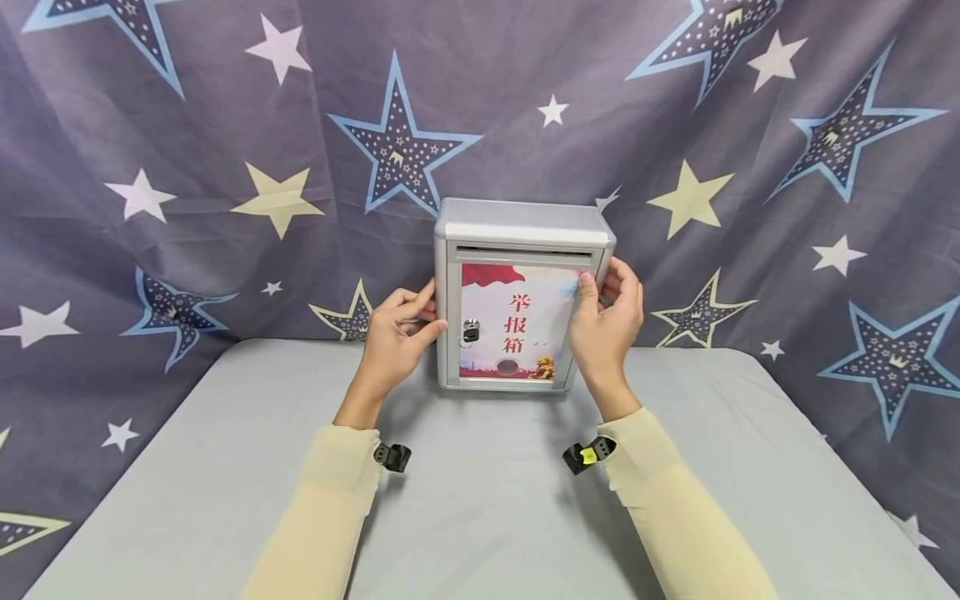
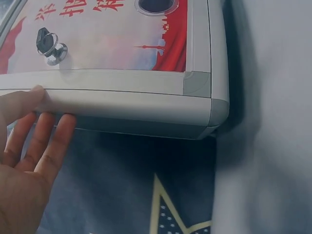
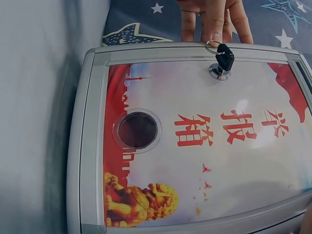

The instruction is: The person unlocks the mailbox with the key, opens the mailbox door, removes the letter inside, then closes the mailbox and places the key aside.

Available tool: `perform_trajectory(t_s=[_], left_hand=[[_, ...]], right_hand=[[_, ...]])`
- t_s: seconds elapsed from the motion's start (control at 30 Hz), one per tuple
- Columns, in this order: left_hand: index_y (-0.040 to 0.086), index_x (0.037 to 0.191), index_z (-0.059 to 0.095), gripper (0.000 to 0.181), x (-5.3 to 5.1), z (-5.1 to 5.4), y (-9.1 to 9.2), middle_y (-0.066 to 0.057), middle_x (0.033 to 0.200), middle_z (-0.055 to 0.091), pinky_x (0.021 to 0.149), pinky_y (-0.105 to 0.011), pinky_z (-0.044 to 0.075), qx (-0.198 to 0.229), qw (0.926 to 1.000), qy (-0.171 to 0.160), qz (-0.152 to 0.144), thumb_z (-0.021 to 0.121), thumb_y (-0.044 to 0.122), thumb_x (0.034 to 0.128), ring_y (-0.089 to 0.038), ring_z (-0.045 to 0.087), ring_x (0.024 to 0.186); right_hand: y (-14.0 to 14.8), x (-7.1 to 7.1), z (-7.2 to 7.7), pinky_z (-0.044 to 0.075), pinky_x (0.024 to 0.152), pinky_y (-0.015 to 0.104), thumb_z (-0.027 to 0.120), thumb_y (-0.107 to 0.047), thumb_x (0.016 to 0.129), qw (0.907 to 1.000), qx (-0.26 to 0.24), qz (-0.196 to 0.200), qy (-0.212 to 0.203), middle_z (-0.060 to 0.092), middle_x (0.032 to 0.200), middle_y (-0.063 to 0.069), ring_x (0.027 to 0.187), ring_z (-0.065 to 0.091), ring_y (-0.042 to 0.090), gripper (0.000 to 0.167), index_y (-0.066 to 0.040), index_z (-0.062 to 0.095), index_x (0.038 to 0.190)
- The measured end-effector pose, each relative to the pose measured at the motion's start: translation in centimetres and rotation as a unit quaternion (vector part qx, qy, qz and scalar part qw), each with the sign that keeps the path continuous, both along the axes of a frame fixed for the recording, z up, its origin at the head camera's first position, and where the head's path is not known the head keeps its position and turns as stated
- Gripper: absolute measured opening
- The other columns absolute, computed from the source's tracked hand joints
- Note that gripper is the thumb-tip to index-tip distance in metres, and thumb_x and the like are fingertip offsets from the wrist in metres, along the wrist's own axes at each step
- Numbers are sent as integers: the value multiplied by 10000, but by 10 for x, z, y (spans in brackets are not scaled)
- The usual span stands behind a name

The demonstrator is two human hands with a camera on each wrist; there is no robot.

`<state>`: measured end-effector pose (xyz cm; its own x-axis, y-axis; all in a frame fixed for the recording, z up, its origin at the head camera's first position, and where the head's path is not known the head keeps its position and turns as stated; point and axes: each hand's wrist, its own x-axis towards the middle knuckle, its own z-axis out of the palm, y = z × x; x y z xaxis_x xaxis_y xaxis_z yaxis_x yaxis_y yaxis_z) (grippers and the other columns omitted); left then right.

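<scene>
A silver metal report box (image 1: 517, 221) with red lettering is upright near the table's back edge, between both hands. Its front has a slot (image 1: 525, 252) along the top and a round window (image 3: 138, 130) low down. A black-headed key (image 3: 225, 57) on a ring sits in the lock (image 3: 219, 72) on the left part of the front. My left hand (image 1: 393, 340) grips the box's left edge, thumb at the front and fingers along the side. My right hand (image 1: 609, 327) holds the right edge, thumb on the front panel; its other fingers are partly hidden behind the side.
A light grey cloth covers the table (image 1: 472, 525). Close behind it hangs a dark grey curtain (image 1: 510, 108) printed with stars, which also runs along both sides. Black wrist bands with cameras show at the left cuff (image 1: 341, 454) and the right cuff (image 1: 637, 450).
</scene>
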<state>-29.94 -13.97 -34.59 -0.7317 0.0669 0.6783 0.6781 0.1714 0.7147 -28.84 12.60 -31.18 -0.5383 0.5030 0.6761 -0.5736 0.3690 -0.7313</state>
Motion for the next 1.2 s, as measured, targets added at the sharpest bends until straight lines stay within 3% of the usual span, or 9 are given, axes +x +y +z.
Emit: perform_trajectory(t_s=[0.33, 0.5, 0.6, 0.9, 1.0, 1.2], left_hand=[[-41, 1367, 587, 573, -10, -14, -4, -301, 1053, 609, 765, -331, 617, -138, 9996, -138, 217, 781, -115, 833, -426, 680, 937], [-108, 1347, 564, 556, 6, -3, 0, -335, 1040, 599, 795, -449, 618, -192, 9993, -182, 275, 755, -163, 828, -472, 673, 933], [-112, 1341, 567, 548, 14, 4, 2, -329, 1040, 605, 808, -455, 616, -168, 9993, -233, 248, 757, -156, 829, -464, 675, 934], [-97, 1341, 583, 544, 13, 3, 2, -328, 1056, 619, 840, -565, 587, -70, 9989, -384, 243, 763, -149, 830, -456, 675, 938], [-102, 1340, 583, 548, 8, -1, 1, -335, 1059, 621, 836, -549, 594, -65, 9991, -350, 246, 763, -156, 825, -465, 674, 933], [-45, 1359, 609, 575, -9, -17, -4, -298, 1076, 639, 804, -351, 624, -45, 9986, -383, 375, 792, -121, 819, -426, 684, 937]], right_hand=[[-1, -8, -12, 533, 748, 267, 710, -179, 982, 10000, 52, 11, -74, 619, 1105, 151, 954, 607, 167, 354, -12, 630, 1284], [-2, -10, -16, 536, 740, 259, 714, -169, 978, 9999, 34, 58, -80, 622, 1090, 146, 941, 606, 151, 354, -11, 632, 1284], [0, -11, -16, 533, 734, 249, 718, -153, 974, 9999, 32, 150, -48, 622, 1090, 151, 940, 604, 143, 356, -7, 630, 1286], [8, -10, -22, 545, 836, 341, 680, -112, 993, 9976, 418, 547, -34, 590, 1187, 183, 1043, 627, 215, 419, -15, 568, 1385], [12, -8, -26, 552, 869, 374, 671, -87, 994, 9959, 642, 633, 12, 581, 1204, 197, 1071, 627, 248, 438, -22, 556, 1411], [19, -6, -29, 560, 870, 398, 661, -65, 993, 9926, 1048, 621, -12, 593, 1214, 194, 1072, 627, 263, 456, -44, 549, 1435]])
